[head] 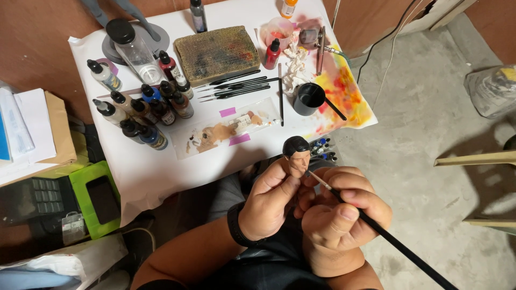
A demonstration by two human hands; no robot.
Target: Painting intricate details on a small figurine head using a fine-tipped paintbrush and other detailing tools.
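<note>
Your left hand [269, 201] pinches the figure head [296, 156] near you, below the table's [145, 172] edge; your right hand [338, 207] grips the brush [376, 228], tip at its cheek. A twitch could smear paint across the face.

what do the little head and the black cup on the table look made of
The little head in the left hand looks like cast resin or plastic: smooth, matte painted skin, glossy black hair. The black cup looks like plastic, thin-walled with a dull sheen; could be coated metal.
</note>
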